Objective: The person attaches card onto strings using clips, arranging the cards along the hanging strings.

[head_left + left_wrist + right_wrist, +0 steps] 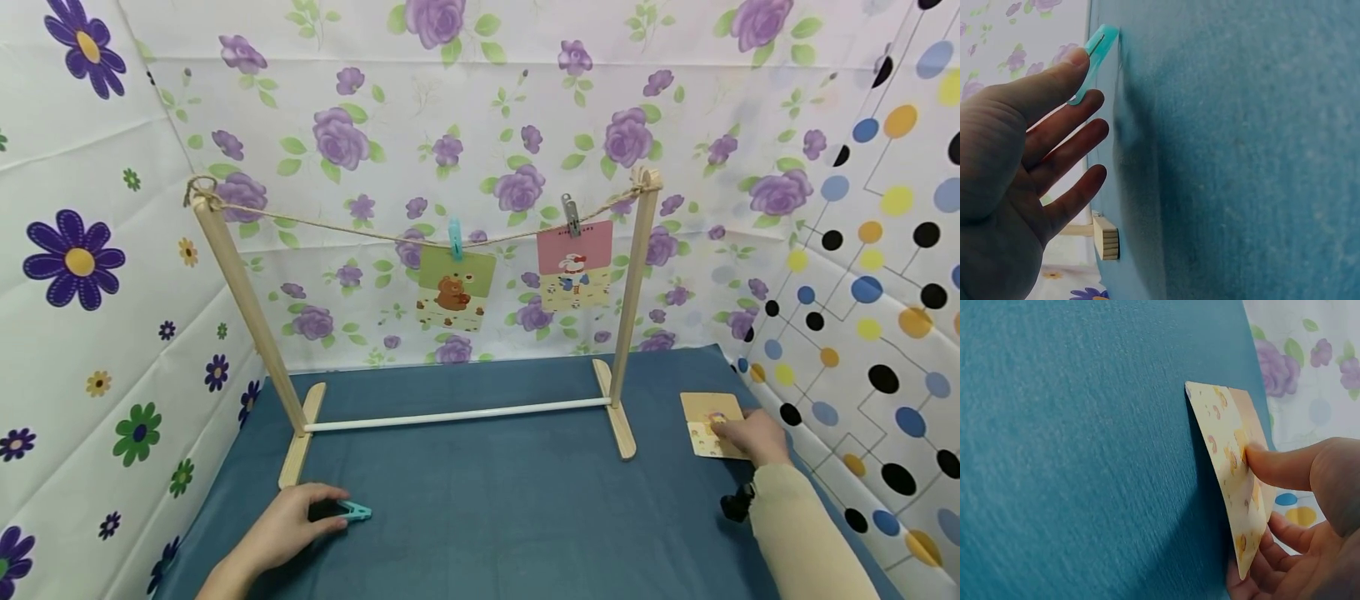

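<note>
At the front left, my left hand [288, 525] pinches a turquoise clothespin [356, 511] between thumb and fingertips, just over the blue cloth. The left wrist view shows the clothespin [1096, 59] at the thumb tip, the other fingers spread. On the right, my right hand [756, 435] grips a yellow and cream card [708, 410], thumb on its printed face and fingers beneath. In the right wrist view this card [1229, 456] is tilted up off the cloth. A green bear card [453, 287] and a pink rabbit card [575, 267] hang from a rope [337, 227].
A wooden stand with a left post [247, 308], a right post [636, 283] and a white bottom rod [457, 416] holds the rope. A turquoise clothespin [455, 239] and a metal clip [571, 215] hold the hanging cards. Patterned cloth walls [480, 108] surround the blue tabletop [510, 517].
</note>
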`<action>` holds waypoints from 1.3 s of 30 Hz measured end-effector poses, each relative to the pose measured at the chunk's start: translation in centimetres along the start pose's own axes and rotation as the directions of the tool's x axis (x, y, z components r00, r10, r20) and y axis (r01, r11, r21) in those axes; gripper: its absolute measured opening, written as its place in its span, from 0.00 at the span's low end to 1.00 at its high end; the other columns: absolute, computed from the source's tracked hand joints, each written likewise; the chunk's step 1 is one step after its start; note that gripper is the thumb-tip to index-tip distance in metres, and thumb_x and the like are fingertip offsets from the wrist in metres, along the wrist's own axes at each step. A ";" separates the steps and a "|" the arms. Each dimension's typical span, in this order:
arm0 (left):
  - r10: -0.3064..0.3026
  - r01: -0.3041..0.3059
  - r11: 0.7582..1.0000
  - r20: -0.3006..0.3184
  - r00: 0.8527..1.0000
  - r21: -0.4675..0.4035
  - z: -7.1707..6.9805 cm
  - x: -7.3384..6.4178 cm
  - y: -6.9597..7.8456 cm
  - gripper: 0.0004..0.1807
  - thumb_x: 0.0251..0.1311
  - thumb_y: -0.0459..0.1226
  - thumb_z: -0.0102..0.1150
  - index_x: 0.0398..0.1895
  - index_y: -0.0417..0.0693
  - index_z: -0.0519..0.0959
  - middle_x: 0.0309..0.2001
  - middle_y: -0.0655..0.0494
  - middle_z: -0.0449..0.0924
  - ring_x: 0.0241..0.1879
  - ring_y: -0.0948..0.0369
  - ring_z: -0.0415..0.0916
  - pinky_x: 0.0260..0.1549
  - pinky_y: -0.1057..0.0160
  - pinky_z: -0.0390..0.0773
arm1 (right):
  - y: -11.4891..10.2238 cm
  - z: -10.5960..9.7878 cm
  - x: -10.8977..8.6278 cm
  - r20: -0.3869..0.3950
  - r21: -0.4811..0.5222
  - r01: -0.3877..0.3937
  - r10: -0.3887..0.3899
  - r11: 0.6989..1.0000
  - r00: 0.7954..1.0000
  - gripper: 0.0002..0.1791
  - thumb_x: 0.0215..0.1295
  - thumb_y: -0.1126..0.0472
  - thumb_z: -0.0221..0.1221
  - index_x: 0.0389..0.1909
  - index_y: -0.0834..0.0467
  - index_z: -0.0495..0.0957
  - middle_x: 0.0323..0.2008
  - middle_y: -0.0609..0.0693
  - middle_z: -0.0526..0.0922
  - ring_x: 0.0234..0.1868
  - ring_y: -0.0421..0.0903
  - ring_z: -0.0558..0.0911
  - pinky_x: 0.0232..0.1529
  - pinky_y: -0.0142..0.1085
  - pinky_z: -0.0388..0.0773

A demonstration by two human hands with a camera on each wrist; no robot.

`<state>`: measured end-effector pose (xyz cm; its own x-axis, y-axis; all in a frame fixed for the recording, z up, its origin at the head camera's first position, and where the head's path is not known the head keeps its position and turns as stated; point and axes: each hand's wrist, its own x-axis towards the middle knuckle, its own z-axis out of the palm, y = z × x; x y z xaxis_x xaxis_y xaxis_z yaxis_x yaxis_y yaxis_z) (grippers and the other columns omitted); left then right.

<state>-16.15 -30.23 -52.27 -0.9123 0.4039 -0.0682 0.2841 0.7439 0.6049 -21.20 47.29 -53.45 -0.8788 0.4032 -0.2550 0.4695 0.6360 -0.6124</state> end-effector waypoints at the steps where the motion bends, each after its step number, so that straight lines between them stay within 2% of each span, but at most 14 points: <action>1: -0.004 0.004 1.000 0.000 1.000 0.001 0.0 0.0 0.0 0.18 0.61 0.44 0.79 0.53 0.52 0.90 0.51 0.60 0.88 0.53 0.52 0.85 0.53 0.45 0.85 | 0.1 0.0 0.1 0.002 0.006 -0.007 0.007 1.000 1.000 0.47 0.69 0.46 0.65 0.69 0.82 0.64 0.56 0.77 0.75 0.50 0.65 0.76 0.44 0.50 0.79; 3: -0.008 0.008 1.000 -0.001 1.000 0.001 0.1 0.0 0.0 0.20 0.61 0.44 0.79 0.55 0.51 0.89 0.52 0.60 0.89 0.54 0.52 0.85 0.53 0.45 0.85 | 0.2 0.0 0.1 -0.004 0.007 -0.013 0.013 1.000 1.000 0.45 0.71 0.47 0.63 0.70 0.81 0.64 0.57 0.77 0.75 0.49 0.63 0.76 0.43 0.48 0.79; 7: -0.023 0.023 1.000 -0.005 1.000 -0.010 0.1 0.1 0.0 0.21 0.61 0.44 0.79 0.57 0.51 0.89 0.53 0.58 0.89 0.55 0.51 0.85 0.54 0.44 0.84 | 0.4 0.1 0.2 -0.004 0.053 -0.053 0.053 0.997 0.999 0.47 0.73 0.47 0.62 0.75 0.81 0.59 0.67 0.81 0.65 0.60 0.70 0.73 0.57 0.60 0.78; 10: -0.031 0.031 0.999 -0.017 0.999 -0.009 0.1 0.1 0.1 0.19 0.61 0.44 0.79 0.55 0.52 0.90 0.52 0.60 0.89 0.54 0.52 0.85 0.53 0.44 0.85 | 0.8 0.0 0.2 0.028 0.096 -0.066 0.063 0.993 0.998 0.48 0.74 0.46 0.61 0.76 0.80 0.57 0.70 0.81 0.62 0.65 0.72 0.70 0.61 0.62 0.76; 12: -0.033 0.033 0.999 -0.024 0.999 -0.005 0.1 0.0 0.1 0.18 0.61 0.44 0.79 0.54 0.53 0.90 0.51 0.61 0.89 0.54 0.53 0.85 0.53 0.45 0.85 | 1.2 -0.2 0.2 0.057 0.126 -0.063 0.056 0.990 0.997 0.48 0.75 0.46 0.62 0.76 0.81 0.57 0.68 0.80 0.64 0.62 0.70 0.73 0.57 0.58 0.80; 15: -0.034 0.034 0.999 -0.033 0.999 0.002 0.2 0.0 0.1 0.18 0.61 0.44 0.79 0.53 0.54 0.90 0.51 0.61 0.89 0.53 0.54 0.85 0.52 0.46 0.85 | 1.6 -0.5 0.3 0.103 0.163 -0.040 0.023 0.986 0.994 0.49 0.75 0.45 0.62 0.75 0.82 0.57 0.62 0.77 0.72 0.53 0.61 0.80 0.46 0.47 0.84; 19: -0.044 0.044 0.999 -0.043 0.998 0.001 0.3 -0.1 0.0 0.18 0.61 0.44 0.79 0.53 0.54 0.90 0.51 0.62 0.89 0.53 0.55 0.85 0.53 0.46 0.85 | 1.9 -0.8 0.2 0.140 0.212 -0.029 -0.001 0.977 0.990 0.48 0.74 0.45 0.64 0.75 0.79 0.60 0.49 0.64 0.81 0.41 0.49 0.82 0.37 0.39 0.83; 22: -0.051 0.051 0.999 -0.051 0.997 0.000 0.3 -0.1 0.0 0.17 0.61 0.44 0.79 0.53 0.55 0.90 0.51 0.62 0.89 0.53 0.55 0.85 0.53 0.46 0.85 | 1.9 -0.6 0.1 0.167 0.222 -0.027 -0.011 0.975 0.986 0.48 0.72 0.44 0.66 0.74 0.78 0.61 0.45 0.57 0.83 0.38 0.45 0.82 0.36 0.39 0.82; 31: -0.072 0.071 0.997 -0.075 0.995 -0.015 0.4 -0.2 0.1 0.18 0.60 0.43 0.80 0.53 0.55 0.90 0.51 0.61 0.89 0.53 0.55 0.86 0.53 0.45 0.85 | 1.2 -0.1 -0.5 0.201 0.237 -0.008 -0.041 0.971 0.979 0.45 0.76 0.46 0.64 0.74 0.77 0.61 0.41 0.51 0.85 0.36 0.44 0.83 0.36 0.39 0.84; 39: -0.074 0.073 0.997 -0.095 0.993 -0.008 0.4 -0.3 0.1 0.17 0.60 0.43 0.80 0.52 0.56 0.90 0.50 0.62 0.89 0.52 0.57 0.86 0.52 0.47 0.86 | -0.1 -0.6 -1.7 0.249 0.312 0.021 -0.103 0.950 0.963 0.47 0.78 0.50 0.63 0.79 0.77 0.51 0.43 0.51 0.86 0.37 0.43 0.86 0.38 0.40 0.88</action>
<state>-15.76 -30.07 -52.57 -0.9547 0.2954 -0.0370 0.2139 0.7672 0.6046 -19.70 47.00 -52.51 -0.9156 0.1589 -0.3693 0.4015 0.4072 -0.8204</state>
